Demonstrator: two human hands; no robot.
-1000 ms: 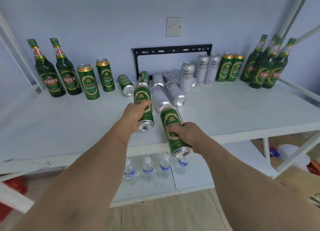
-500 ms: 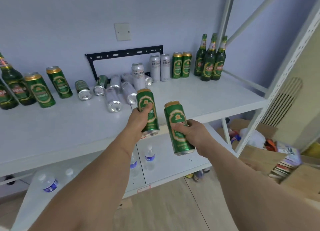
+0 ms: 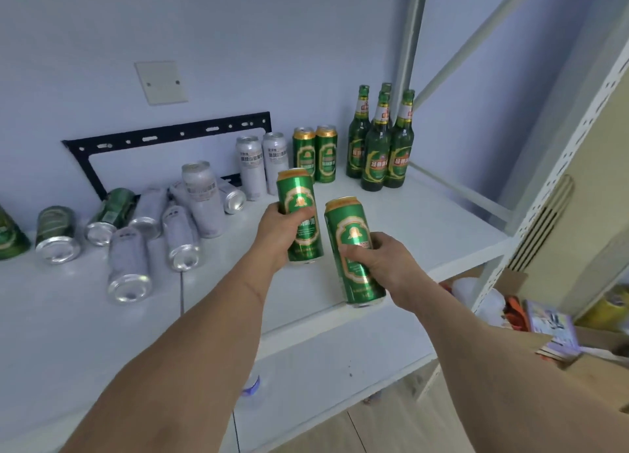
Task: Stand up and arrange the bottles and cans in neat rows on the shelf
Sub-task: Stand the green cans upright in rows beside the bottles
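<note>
**Two green cans in hand above the shelf**

While my left hand (image 3: pixel 277 229) wraps around one green can (image 3: pixel 299 214), my right hand (image 3: pixel 381 258) grips a second green can (image 3: pixel 354 251), both held roughly upright near the shelf's (image 3: pixel 425 221) front edge. Toward the back right corner stand four green bottles (image 3: pixel 379 146), with two upright green cans (image 3: pixel 315 153) beside them. Silver cans (image 3: pixel 180 234) lie toppled toward the shelf's left.

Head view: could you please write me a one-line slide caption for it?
Left hand and right hand each hold an upright green can above the white shelf, near standing cans and bottles.
</note>
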